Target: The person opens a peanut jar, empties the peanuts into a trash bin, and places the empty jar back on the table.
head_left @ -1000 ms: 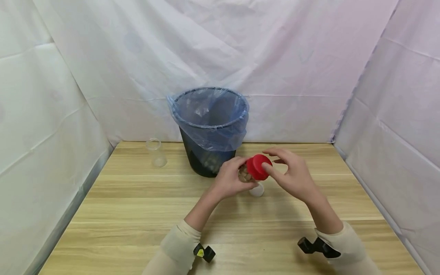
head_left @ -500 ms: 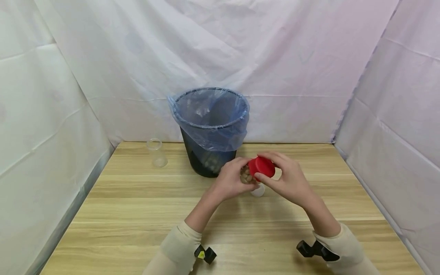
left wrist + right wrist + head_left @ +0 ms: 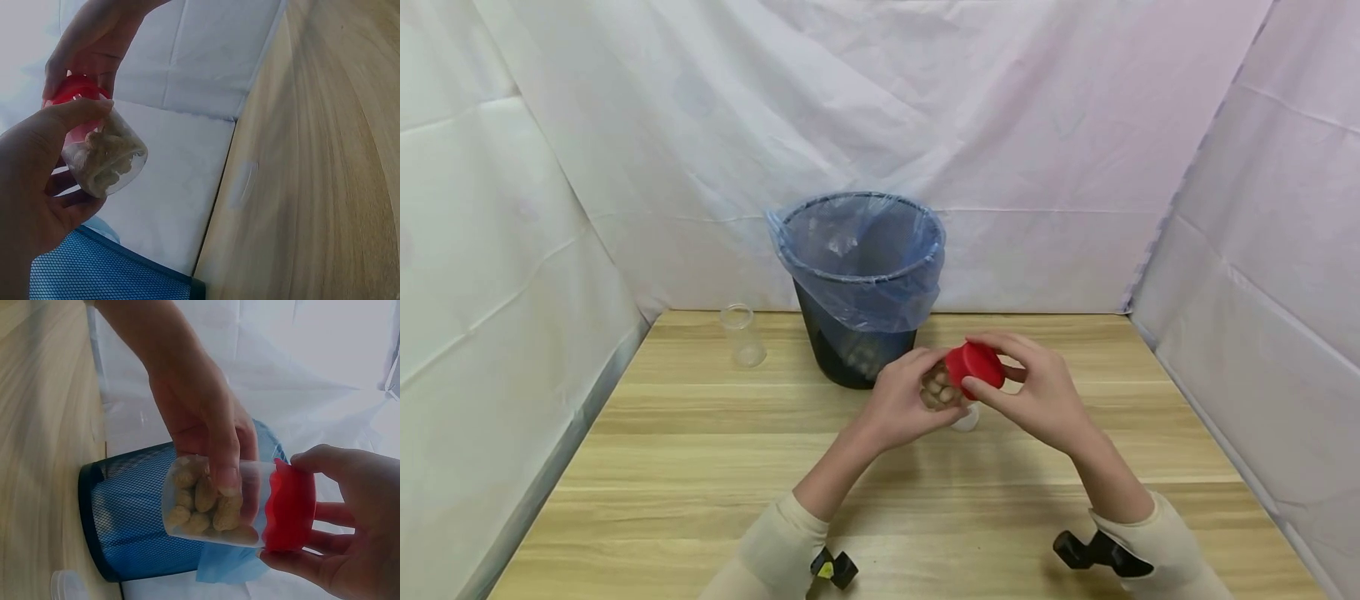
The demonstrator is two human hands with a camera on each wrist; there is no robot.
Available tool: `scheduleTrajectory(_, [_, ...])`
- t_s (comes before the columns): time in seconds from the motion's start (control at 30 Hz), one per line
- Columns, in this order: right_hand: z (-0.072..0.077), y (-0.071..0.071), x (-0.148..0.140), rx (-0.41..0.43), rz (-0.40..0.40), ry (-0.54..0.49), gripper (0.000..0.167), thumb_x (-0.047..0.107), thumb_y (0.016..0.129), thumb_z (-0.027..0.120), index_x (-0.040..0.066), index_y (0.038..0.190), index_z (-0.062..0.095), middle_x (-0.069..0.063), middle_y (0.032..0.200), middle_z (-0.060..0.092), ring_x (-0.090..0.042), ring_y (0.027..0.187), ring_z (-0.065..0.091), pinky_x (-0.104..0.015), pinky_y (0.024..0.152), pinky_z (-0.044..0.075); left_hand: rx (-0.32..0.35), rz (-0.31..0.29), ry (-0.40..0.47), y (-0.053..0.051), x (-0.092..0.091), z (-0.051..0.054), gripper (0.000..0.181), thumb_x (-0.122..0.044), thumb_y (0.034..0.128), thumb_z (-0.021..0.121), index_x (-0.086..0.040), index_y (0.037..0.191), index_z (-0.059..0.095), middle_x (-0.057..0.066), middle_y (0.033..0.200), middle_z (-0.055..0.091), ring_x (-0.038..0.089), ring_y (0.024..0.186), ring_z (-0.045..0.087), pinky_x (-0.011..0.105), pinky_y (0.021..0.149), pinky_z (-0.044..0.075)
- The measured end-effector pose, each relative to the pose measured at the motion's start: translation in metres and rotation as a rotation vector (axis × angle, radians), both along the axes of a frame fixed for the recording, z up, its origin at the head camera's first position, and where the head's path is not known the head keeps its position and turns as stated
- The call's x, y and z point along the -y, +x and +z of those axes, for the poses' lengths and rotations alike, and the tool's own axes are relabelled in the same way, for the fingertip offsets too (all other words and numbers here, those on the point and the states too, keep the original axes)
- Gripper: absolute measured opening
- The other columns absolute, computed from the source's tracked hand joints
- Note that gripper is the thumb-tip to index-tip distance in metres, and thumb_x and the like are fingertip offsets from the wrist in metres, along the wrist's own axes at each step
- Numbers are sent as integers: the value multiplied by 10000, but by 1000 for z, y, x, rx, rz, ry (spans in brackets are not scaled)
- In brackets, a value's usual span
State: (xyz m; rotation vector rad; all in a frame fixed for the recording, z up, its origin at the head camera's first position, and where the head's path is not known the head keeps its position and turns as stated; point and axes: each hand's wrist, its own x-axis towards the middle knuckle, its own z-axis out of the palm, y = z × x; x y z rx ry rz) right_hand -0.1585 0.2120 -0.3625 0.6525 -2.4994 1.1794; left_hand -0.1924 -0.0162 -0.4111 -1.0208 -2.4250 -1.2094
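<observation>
A clear jar (image 3: pixel 937 392) of brown, peanut-like nuts (image 3: pixel 200 503) is held above the table, tilted toward the right. My left hand (image 3: pixel 906 398) grips its body, thumb on the near side. On its mouth sits a red lid (image 3: pixel 983 368) with a wavy edge. My right hand (image 3: pixel 1041 404) holds this lid by the rim, thumb and fingers on opposite sides, as the right wrist view shows. Lid and jar touch; whether the lid is loose I cannot tell. A small white disc (image 3: pixel 967 418), like a cap, lies on the table beneath, partly hidden by the hands.
Behind my left hand stands a dark mesh waste bin (image 3: pixel 820 333) lined with a blue plastic bag (image 3: pixel 880 304). Further left is a clear, lidless plastic jar (image 3: pixel 745 342). White cloth (image 3: pixel 1037 167) hangs around the wooden table (image 3: pixel 700 467).
My right fingers, spread off the lid a second ago, have closed round its rim. The jar and both hands have shifted slightly right and down, and the lid faces more to the right.
</observation>
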Motion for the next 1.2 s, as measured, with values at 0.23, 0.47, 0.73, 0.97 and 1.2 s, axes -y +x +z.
scheduleTrajectory(0.23, [4,1,-3,29,43,-37,567,102,876,911,154,1408,720,-11,1387,720,-143,1211,705,-335,863,657,-39,-18,24,1,3,3,662,-350,807,967,-100,1373,731,12,1205,785,124,1044,720,252,889,619])
scheduleTrajectory(0.47, [5,0,-8,-5,126,2,591,86,847,931,129,1399,724,-51,1400,711,-219,1210,710,-295,857,653,5,-67,61,1,4,1,619,-318,792,982,-107,1329,758,-7,1185,797,98,1026,724,209,891,611])
scheduleTrajectory(0.73, [4,-3,-11,-18,193,35,571,89,873,909,140,1404,705,-34,1415,697,-216,1247,686,-393,886,663,-20,-54,22,1,6,4,619,-323,783,988,-102,1316,764,-1,1162,798,111,1015,725,212,890,607])
scheduleTrajectory(0.97, [6,3,-3,-6,44,67,541,185,914,891,129,1415,694,-65,1386,711,-256,1221,711,-454,890,655,-85,28,-53,7,5,7,722,-297,780,993,-53,1399,713,54,1229,767,179,1078,731,307,942,633])
scheduleTrajectory(1.2, [7,6,-1,8,9,74,505,176,918,885,100,1385,709,-79,1321,742,-278,1165,732,-474,856,661,-95,45,-77,9,5,9,717,-305,781,993,-66,1395,712,51,1225,760,179,1070,737,322,945,635])
